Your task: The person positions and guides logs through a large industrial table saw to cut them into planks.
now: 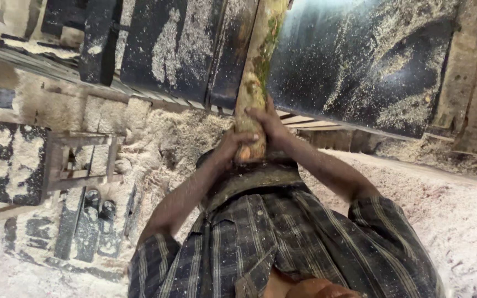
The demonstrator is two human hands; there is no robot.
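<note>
Over on the left you're looking at a wooden frame [81,160] half buried in sawdust [161,143], with a dark metal block [15,163] just beside it. Moving in, your left hand [237,142] is wrapping around the near end of the log [255,77], fingers curling over its cut end. Your right hand [269,122] is gripping the log's side, touching the left one. The log is running away from you, tight against your plaid shirt [282,243] at the belly, lying on the dark dusty saw table [371,60], mossy green along the bark. Right side is just more sawdust piling on the floor [448,209].
</note>
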